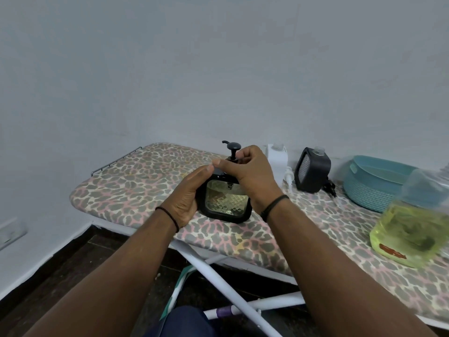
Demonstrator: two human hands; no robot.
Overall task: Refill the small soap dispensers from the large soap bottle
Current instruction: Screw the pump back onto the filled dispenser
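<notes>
At the board's near edge | my left hand (188,198) grips the upright dispenser (224,200) | my right hand (250,171) pinches its pump collar (232,159) directly above.

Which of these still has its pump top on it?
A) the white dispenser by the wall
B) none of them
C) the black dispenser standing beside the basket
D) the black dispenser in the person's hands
D: the black pump rises from the neck of the dispenser in the hands, right hand at its collar, while the white dispenser and other black dispenser show bare open necks.
</notes>
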